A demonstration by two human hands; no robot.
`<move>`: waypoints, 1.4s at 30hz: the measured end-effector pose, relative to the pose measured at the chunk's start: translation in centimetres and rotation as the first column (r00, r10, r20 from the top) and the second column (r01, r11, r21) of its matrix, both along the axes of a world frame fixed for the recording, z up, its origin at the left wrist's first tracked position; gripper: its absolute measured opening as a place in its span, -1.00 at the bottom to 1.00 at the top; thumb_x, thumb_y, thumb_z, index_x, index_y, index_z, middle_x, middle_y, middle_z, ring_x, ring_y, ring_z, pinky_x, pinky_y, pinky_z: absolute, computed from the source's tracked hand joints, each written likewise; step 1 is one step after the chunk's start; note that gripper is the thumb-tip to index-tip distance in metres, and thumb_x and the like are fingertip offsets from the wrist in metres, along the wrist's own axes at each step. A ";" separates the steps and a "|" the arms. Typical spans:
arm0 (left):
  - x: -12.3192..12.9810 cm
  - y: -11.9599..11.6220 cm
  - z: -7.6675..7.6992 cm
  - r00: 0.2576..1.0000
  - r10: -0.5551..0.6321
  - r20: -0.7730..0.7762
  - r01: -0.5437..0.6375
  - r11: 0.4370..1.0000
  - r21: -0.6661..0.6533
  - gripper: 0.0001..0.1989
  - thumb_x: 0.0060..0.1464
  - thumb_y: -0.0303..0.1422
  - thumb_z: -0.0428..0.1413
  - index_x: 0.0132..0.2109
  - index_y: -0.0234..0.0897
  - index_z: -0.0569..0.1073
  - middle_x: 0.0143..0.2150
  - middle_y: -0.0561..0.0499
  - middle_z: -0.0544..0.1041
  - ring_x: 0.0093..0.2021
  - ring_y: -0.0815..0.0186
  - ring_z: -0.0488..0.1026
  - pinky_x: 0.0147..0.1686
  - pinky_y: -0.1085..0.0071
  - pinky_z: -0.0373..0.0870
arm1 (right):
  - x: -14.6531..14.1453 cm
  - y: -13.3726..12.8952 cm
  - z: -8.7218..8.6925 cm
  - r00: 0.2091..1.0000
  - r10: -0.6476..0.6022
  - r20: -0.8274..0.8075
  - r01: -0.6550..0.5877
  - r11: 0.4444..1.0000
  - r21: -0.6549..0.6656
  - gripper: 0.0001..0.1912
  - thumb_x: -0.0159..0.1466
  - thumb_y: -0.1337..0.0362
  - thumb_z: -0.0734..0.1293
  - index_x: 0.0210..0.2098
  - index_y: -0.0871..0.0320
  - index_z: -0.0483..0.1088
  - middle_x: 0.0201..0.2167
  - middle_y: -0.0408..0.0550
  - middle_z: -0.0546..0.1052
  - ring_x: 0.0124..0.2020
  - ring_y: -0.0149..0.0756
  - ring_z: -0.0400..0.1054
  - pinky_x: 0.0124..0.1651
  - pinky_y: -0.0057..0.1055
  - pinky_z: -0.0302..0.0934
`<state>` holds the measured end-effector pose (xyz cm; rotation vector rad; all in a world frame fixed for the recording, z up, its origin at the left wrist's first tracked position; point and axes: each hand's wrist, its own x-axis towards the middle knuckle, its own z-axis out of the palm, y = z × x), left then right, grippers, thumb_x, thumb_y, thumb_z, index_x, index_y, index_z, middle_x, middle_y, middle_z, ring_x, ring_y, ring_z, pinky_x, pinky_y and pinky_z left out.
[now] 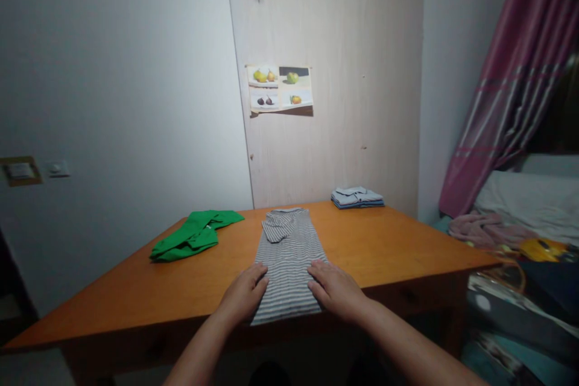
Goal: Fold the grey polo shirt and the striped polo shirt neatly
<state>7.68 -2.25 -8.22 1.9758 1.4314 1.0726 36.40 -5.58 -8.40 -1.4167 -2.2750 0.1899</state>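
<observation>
A grey-and-white striped shirt [292, 271] lies lengthwise on the wooden table, its sides folded in and one sleeve lying across its upper part. Its lower end reaches the table's front edge. My left hand [244, 292] rests flat on the shirt's left edge, fingers extended. On the right edge lies my right hand [335, 291], its fingers also stretched out over the cloth. Neither hand grips anything. A crumpled green garment [194, 236] sits at the table's left side.
At the back right of the wooden table [375, 247] is a stack of folded clothes [357, 198]. A wall stands behind the table. Beyond its right side are a purple curtain [502, 90], a pinkish cloth [484, 229] and assorted items.
</observation>
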 end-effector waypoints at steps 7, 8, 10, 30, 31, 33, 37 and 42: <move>0.2 -0.4 0.3 1.000 -0.003 -0.009 0.003 1.000 0.014 -0.62 0.02 -0.16 0.22 -0.03 -0.20 0.64 0.23 -0.21 0.48 0.32 -0.04 0.30 0.37 0.09 0.01 | 0.2 0.3 -0.4 1.000 -0.003 0.012 0.003 1.000 -0.004 -0.40 0.40 0.01 0.13 0.30 0.18 0.33 0.35 0.12 0.28 0.38 -0.01 0.10 0.41 -0.05 -0.08; 0.2 -0.4 0.3 1.000 -0.005 -0.013 0.005 1.000 0.018 -0.62 0.03 -0.16 0.22 -0.03 -0.20 0.64 0.23 -0.21 0.48 0.32 -0.04 0.30 0.37 0.09 0.02 | 0.2 0.3 -0.4 1.000 -0.003 0.006 0.003 1.000 -0.003 -0.41 0.40 0.01 0.14 0.29 0.17 0.33 0.34 0.12 0.28 0.38 -0.02 0.11 0.41 -0.05 -0.07; 0.2 -0.4 0.3 1.000 -0.007 0.001 0.007 1.000 0.016 -0.64 0.02 -0.17 0.22 -0.05 -0.19 0.64 0.22 -0.20 0.50 0.32 -0.03 0.31 0.37 0.11 0.02 | 0.2 0.3 -0.4 1.000 -0.006 -0.006 0.006 1.000 0.002 -0.42 0.39 0.00 0.16 0.28 0.15 0.35 0.34 0.11 0.29 0.38 -0.02 0.12 0.40 -0.05 -0.05; -0.1 -0.2 0.9 0.919 0.178 0.351 -0.170 0.984 -0.052 -0.52 0.07 -0.43 0.09 0.16 -0.36 0.41 0.24 -0.33 0.41 0.22 0.04 0.40 0.21 0.21 0.27 | 0.6 0.5 -0.5 1.000 -0.003 0.004 0.003 1.000 0.004 -0.43 0.40 0.01 0.17 0.27 0.18 0.36 0.34 0.15 0.29 0.38 -0.01 0.12 0.40 -0.04 -0.05; -0.1 -0.2 0.8 0.926 0.176 0.334 -0.173 0.984 -0.039 -0.53 0.09 -0.43 0.09 0.17 -0.37 0.40 0.24 -0.35 0.41 0.21 0.04 0.41 0.21 0.21 0.28 | 0.5 0.5 -0.4 1.000 -0.004 0.003 0.004 1.000 0.005 -0.43 0.40 0.01 0.17 0.27 0.18 0.36 0.34 0.15 0.29 0.38 -0.01 0.12 0.40 -0.05 -0.05; -0.1 0.0 0.6 0.939 0.179 0.294 -0.183 0.983 -0.013 -0.54 0.12 -0.41 0.08 0.18 -0.40 0.39 0.24 -0.37 0.41 0.19 0.05 0.43 0.20 0.22 0.28 | 0.5 0.4 -0.3 1.000 -0.003 0.012 0.002 1.000 0.008 -0.43 0.40 0.02 0.16 0.27 0.19 0.37 0.33 0.16 0.29 0.38 -0.01 0.12 0.40 -0.05 -0.06; -0.1 0.4 0.2 0.945 0.180 0.275 -0.180 0.983 -0.024 -0.52 0.16 -0.38 0.04 0.23 -0.38 0.34 0.28 -0.35 0.38 0.21 0.09 0.42 0.21 0.25 0.29 | 0.4 0.3 -0.2 0.999 -0.002 0.053 0.001 1.000 0.017 -0.40 0.41 0.00 0.13 0.28 0.22 0.35 0.34 0.16 0.29 0.37 0.00 0.13 0.40 -0.05 -0.04; -0.3 0.5 0.0 0.932 0.242 0.269 -0.249 0.969 -0.010 -0.53 0.19 -0.39 0.00 0.24 -0.37 0.32 0.31 -0.31 0.36 0.25 0.16 0.39 0.21 0.30 0.30 | 0.5 0.5 -0.4 0.997 -0.003 0.082 0.001 1.000 0.023 -0.38 0.42 -0.02 0.10 0.30 0.21 0.32 0.35 0.14 0.27 0.38 0.00 0.11 0.40 -0.04 -0.04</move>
